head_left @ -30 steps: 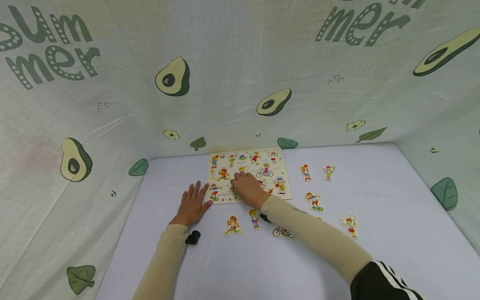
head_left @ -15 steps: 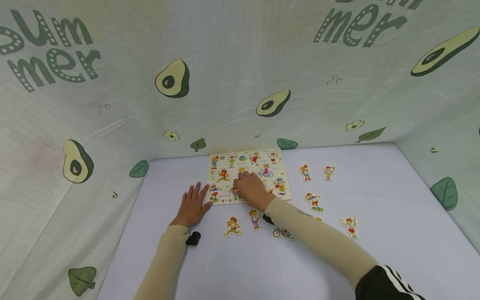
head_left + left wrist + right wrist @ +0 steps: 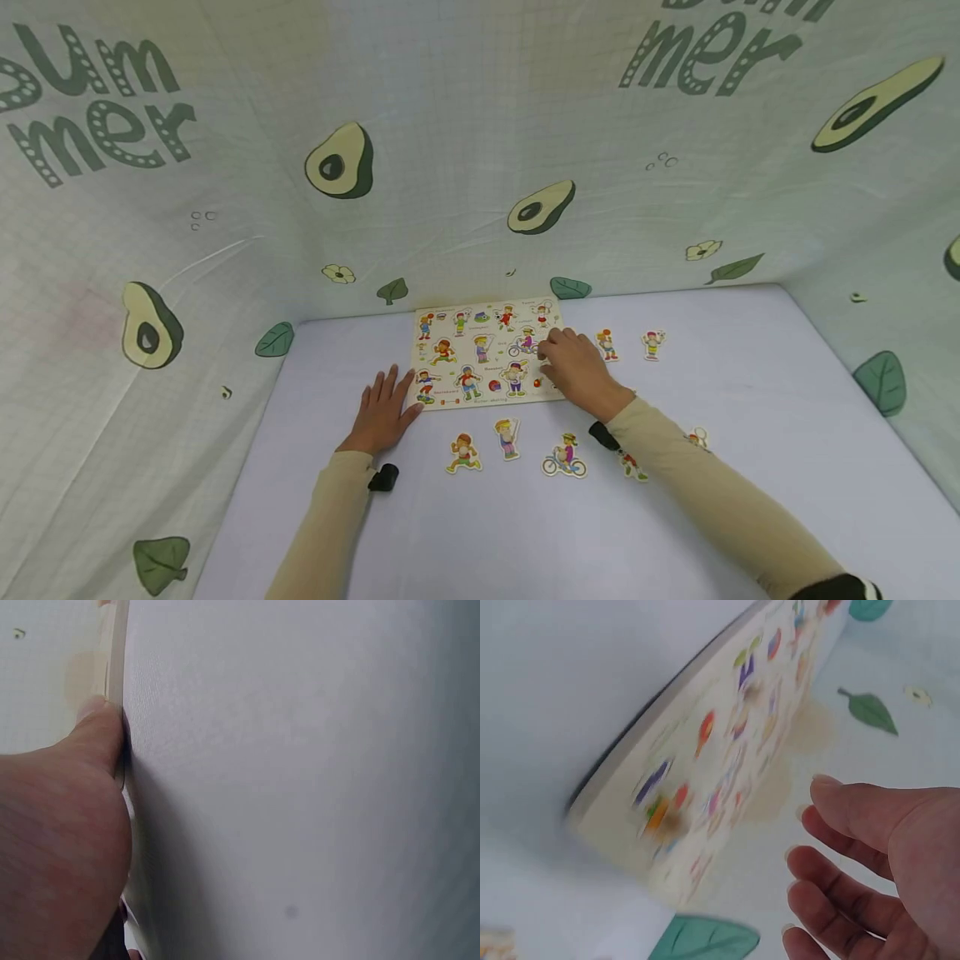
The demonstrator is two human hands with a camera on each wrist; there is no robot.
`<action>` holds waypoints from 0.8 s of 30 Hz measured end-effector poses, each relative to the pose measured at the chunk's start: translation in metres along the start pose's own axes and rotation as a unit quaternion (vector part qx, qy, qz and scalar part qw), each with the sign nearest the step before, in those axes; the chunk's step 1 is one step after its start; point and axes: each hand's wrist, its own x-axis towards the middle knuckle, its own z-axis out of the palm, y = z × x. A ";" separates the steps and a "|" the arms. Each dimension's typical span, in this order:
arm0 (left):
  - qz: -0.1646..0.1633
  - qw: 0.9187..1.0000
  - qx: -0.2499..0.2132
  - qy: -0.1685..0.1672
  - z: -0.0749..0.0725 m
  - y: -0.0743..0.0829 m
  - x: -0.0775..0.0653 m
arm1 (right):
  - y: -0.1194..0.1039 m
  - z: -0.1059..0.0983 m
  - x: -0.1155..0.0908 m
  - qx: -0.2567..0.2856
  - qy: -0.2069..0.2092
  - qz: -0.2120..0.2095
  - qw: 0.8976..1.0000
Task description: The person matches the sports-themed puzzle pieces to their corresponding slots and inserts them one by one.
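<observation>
A cream puzzle board [image 3: 528, 395] with printed sports figures lies at the back of the table. My left hand [image 3: 382, 412] rests flat beside its left edge, fingers spread; in the left wrist view the thumb [image 3: 97, 739] lies against the board's edge. My right hand [image 3: 576, 371] hovers at the board's right side, hiding part of it. In the right wrist view its fingers [image 3: 832, 889] are loosely bent, thumb apart, with nothing between them. A roller-skater piece [image 3: 514, 378] and a neighbouring figure piece [image 3: 468, 382] sit in the board.
Loose pieces lie in front: a runner [image 3: 464, 454], a baseball player [image 3: 507, 439] and a cyclist [image 3: 565, 457]. To the right are a basketball player [image 3: 607, 345] and a volleyball player [image 3: 653, 344]. My right forearm partly covers a tennis player [image 3: 697, 437]. A printed cloth [image 3: 450, 233] walls the back.
My right hand has moved right from the board's middle to its right side, uncovering the roller-skater piece and the cyclist. The left hand stays in place.
</observation>
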 end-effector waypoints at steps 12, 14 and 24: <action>0.001 1.000 -0.003 -0.001 0.002 -0.001 0.001 | 0.056 -0.018 -0.057 -0.018 -0.016 0.061 0.998; -0.002 1.000 -0.001 -0.001 0.001 -0.001 0.000 | 0.063 -0.018 -0.065 -0.022 -0.021 0.065 0.997; -0.007 1.000 0.009 -0.004 0.001 -0.001 0.001 | 0.082 -0.015 -0.090 -0.014 -0.023 0.068 0.997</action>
